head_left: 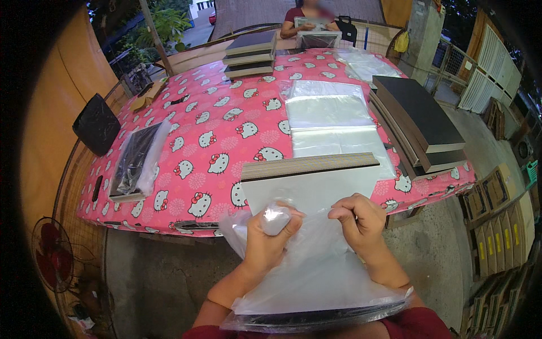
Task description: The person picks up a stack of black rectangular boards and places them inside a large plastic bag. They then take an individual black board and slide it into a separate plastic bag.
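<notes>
A pale, flat panel (333, 183) with a layered brown-and-black edge lies in front of me, its far end over the table edge. Clear plastic bag (322, 282) film covers its near part, and a dark strip shows through the plastic close to my body. My left hand (272, 229) is closed around a bunched, shiny wad of the plastic bag, above the panel's left side. On the right side, my right hand (361, 220) has curled fingers and thumb pinching the film. The exact edge between those fingertips is hard to make out.
Flat clear bags (327, 110) lie beyond the panel on the pink patterned tablecloth (220, 164). Dark boxes (420, 118) are stacked at right, more boxes (251, 51) at far left. A wrapped box (138, 158) sits left. Across the table, a person (307, 22) handles a frame-like item.
</notes>
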Motion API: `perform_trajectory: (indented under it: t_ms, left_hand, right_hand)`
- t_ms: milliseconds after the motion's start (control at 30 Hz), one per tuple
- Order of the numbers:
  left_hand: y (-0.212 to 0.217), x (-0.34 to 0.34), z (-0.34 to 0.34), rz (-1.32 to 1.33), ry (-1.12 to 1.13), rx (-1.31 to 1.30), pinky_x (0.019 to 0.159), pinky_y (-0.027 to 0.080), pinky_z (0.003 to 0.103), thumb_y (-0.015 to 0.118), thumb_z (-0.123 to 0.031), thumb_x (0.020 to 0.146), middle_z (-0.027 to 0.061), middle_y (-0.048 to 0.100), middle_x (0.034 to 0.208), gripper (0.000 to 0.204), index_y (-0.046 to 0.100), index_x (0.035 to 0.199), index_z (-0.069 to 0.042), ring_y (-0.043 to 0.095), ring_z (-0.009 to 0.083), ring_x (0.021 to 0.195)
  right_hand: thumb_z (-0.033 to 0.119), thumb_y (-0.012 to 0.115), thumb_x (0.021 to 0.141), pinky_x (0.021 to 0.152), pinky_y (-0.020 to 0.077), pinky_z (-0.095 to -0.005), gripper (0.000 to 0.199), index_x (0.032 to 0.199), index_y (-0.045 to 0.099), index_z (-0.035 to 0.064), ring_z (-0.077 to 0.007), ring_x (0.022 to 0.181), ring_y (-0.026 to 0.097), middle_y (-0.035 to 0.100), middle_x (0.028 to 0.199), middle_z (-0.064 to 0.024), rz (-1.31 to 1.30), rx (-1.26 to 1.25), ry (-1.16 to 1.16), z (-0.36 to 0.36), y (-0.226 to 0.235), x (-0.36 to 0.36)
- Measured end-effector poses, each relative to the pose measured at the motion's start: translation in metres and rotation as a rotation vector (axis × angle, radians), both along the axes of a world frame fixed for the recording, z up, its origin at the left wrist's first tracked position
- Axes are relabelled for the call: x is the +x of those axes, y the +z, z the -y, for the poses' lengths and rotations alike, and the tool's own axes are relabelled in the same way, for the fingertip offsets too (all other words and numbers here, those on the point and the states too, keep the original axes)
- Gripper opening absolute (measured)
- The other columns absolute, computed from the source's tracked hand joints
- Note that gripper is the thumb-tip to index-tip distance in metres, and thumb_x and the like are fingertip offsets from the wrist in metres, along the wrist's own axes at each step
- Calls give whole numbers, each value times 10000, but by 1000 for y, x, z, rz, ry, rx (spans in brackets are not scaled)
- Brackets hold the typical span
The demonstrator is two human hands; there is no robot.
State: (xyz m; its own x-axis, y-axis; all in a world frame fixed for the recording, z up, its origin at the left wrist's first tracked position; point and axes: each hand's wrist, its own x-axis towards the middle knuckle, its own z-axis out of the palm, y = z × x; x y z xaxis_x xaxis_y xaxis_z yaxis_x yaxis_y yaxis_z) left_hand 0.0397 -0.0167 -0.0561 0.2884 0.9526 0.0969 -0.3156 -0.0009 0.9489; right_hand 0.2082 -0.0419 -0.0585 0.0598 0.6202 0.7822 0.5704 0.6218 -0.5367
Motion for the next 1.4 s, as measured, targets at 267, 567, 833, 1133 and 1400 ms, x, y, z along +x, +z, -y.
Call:
perform_trajectory:
  t_ms: [267,567,833,1133,1400]
  left_hand:
    - [-4,-18,3,351,-378,-295,524,407,203,642,-131,768,10,532,710,209,548,919,-19,509,65,655]
    - [-14,0,-2,131,-47,-82,543,434,209,619,-87,778,10,534,768,229,514,980,-53,521,86,655]
    - [-15,-15,-19,-190,-348,279,578,438,264,581,-128,814,35,538,708,111,512,802,-43,516,109,623]
    - [-7,-57,-42,-144,-720,60,529,435,271,545,-171,837,47,524,616,157,536,806,-17,518,132,567]
    - [-19,-70,-63,740,-801,-308,533,460,310,680,-249,708,24,530,618,348,548,969,-61,544,183,570]
  right_hand:
    - [4,658,656,401,351,-289,171,799,567,19,-196,454,480,525,584,-77,150,92,-98,0,1,-5]
    - [-13,654,654,394,345,-281,182,806,559,18,-193,439,463,521,582,-85,181,120,-152,1,2,-2]
    - [32,557,766,428,377,-257,32,773,529,18,-126,476,475,548,638,-79,-508,-190,357,-11,-15,1]
    - [124,599,767,572,459,-335,167,820,569,-32,-205,602,581,596,666,-112,-838,-774,1539,3,-21,35]
    - [191,605,770,630,464,-364,201,818,585,-3,-223,639,582,602,734,-106,201,-990,1167,-11,-34,62]
